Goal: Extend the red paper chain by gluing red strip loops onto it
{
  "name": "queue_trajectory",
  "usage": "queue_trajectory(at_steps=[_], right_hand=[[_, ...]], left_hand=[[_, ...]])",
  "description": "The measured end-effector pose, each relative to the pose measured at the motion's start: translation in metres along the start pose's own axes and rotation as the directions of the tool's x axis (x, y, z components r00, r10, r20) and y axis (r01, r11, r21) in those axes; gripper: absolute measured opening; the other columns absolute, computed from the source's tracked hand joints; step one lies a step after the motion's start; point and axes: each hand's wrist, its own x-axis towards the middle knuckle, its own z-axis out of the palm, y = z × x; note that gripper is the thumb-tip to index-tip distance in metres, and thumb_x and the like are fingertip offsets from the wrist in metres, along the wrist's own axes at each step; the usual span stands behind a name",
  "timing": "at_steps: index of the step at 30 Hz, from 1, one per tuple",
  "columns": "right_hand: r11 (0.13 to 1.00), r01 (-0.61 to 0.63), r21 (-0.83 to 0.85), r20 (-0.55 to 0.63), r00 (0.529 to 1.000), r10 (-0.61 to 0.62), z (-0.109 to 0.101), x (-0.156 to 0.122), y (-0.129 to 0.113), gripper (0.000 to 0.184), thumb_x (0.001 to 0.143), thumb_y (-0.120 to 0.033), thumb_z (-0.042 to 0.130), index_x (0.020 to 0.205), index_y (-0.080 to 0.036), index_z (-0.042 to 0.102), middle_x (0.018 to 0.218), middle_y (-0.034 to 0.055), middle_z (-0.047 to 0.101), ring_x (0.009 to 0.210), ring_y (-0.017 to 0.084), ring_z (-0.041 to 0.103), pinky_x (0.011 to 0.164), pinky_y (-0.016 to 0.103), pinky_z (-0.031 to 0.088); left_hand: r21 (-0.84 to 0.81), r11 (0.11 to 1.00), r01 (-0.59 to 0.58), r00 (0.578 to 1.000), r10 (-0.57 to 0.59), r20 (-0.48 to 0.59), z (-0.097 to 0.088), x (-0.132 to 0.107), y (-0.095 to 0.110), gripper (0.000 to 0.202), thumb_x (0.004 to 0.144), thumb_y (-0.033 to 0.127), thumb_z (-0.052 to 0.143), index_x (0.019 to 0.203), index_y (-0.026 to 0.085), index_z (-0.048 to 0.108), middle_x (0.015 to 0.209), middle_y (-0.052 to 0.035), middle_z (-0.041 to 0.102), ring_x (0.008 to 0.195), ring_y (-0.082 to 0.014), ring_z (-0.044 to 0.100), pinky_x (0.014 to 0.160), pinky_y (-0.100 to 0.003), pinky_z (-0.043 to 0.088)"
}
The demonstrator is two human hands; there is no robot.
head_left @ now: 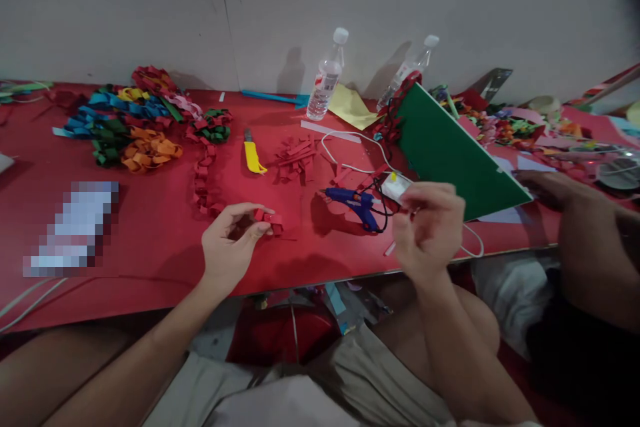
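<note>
Pinched between the thumb and forefingers of our left hand [233,240] is the end link of a red paper chain [267,219], whose flat, folded loops trail away over the red table cover [150,227] towards the wall. Our right hand [430,227] hovers above the table edge with its fingers curled shut; we cannot tell whether anything sits between the fingertips. Just beside it lies a blue plastic glue gun [357,203] with a black cord. Further back we see loose red paper strips [296,157], a yellow utility knife [254,157], a heap of coloured paper chains [135,127] and a stiff green sheet [455,153] propped at a tilt. Two clear bottles [326,77] stand by the wall, their label print too small to read. Another person's arm [575,213] rests at the right.
</note>
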Motion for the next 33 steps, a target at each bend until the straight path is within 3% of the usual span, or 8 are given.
queue_trajectory(at_steps=[2,4,6,9,16,20,24,33], right_hand=[[0.986,0.042,0.159,0.134,0.989,-0.064,0.023,-0.005,-0.024,0.03,0.084,-0.021,0.065,0.113,-0.024,0.057,0.099,0.0063,0.063,0.096,0.024,0.061,0.084,0.041,0.052],[0.969,-0.049,0.244,0.315,0.949,-0.032,0.048,-0.011,-0.042,0.036,0.083,-0.02,0.07,0.116,-0.023,0.057,0.109,0.0082,0.066,0.105,0.024,0.063,0.091,0.041,0.052],[0.951,-0.132,0.278,0.371,0.929,0.021,0.069,-0.016,-0.054,0.035,0.084,-0.023,0.072,0.116,-0.023,0.058,0.112,0.0082,0.068,0.107,0.022,0.064,0.094,0.039,0.052],[0.923,-0.206,0.326,0.334,0.938,0.091,0.088,-0.02,-0.06,0.027,0.086,-0.026,0.072,0.111,-0.023,0.061,0.106,0.007,0.07,0.102,0.02,0.066,0.093,0.036,0.054],[0.925,-0.174,0.337,0.277,0.958,0.08,0.096,-0.022,-0.063,0.007,0.088,-0.017,0.067,0.093,-0.022,0.068,0.091,0.0049,0.073,0.087,0.017,0.069,0.079,0.032,0.058],[0.932,-0.166,0.322,0.256,0.963,0.083,0.099,-0.022,-0.066,0.011,0.085,-0.013,0.066,0.091,-0.022,0.069,0.089,0.0049,0.072,0.086,0.016,0.069,0.079,0.031,0.058],[0.95,-0.175,0.257,0.259,0.96,0.106,0.1,-0.021,-0.067,0.011,0.084,-0.013,0.063,0.087,-0.022,0.067,0.086,0.0045,0.072,0.083,0.016,0.068,0.077,0.031,0.058],[0.972,-0.146,0.184,0.26,0.961,0.095,0.098,-0.021,-0.061,0.012,0.083,-0.011,0.061,0.084,-0.022,0.065,0.083,0.0041,0.072,0.083,0.017,0.069,0.078,0.032,0.058]], left_hand=[[-0.019,1.0,0.016,1.0,-0.016,0.025,0.001,-0.002,-0.001,0.025,0.079,0.03,0.079,0.097,0.017,0.068,0.087,-0.0035,0.074,0.064,-0.0103,0.069,0.065,-0.021,0.059],[-0.057,0.997,0.051,0.998,-0.048,0.052,0.001,-0.003,-0.005,0.026,0.08,0.032,0.077,0.099,0.018,0.067,0.089,-0.004,0.075,0.065,-0.0104,0.069,0.065,-0.021,0.059],[-0.1,0.99,0.097,0.993,-0.09,0.07,0.001,-0.005,-0.011,0.028,0.081,0.034,0.077,0.101,0.018,0.066,0.09,-0.0042,0.075,0.066,-0.0104,0.068,0.065,-0.02,0.058],[-0.126,0.98,0.152,0.986,-0.141,0.089,0.001,-0.007,-0.017,0.032,0.079,0.036,0.079,0.103,0.019,0.066,0.086,-0.0034,0.074,0.065,-0.0107,0.068,0.064,-0.02,0.057],[-0.161,0.973,0.166,0.984,-0.152,0.097,0.001,-0.005,-0.01,0.032,0.078,0.033,0.079,0.1,0.019,0.06,0.079,-0.0001,0.071,0.059,-0.0096,0.067,0.059,-0.019,0.055],[-0.072,0.996,0.051,0.998,-0.049,0.027,0.003,-0.003,-0.005,0.03,0.077,0.031,0.081,0.095,0.019,0.06,0.074,0.0011,0.069,0.062,-0.0098,0.066,0.06,-0.018,0.055],[0.038,0.999,-0.036,0.999,0.036,0.001,0.003,-0.005,-0.007,0.025,0.079,0.029,0.079,0.095,0.018,0.065,0.084,-0.0029,0.072,0.073,-0.0118,0.069,0.067,-0.021,0.057],[0.334,0.885,-0.324,0.943,0.275,0.187,-0.004,-0.002,-0.008,0.01,0.087,0.024,0.07,0.097,0.022,0.072,0.095,-0.0036,0.076,0.087,-0.015,0.071,0.084,-0.028,0.057]])
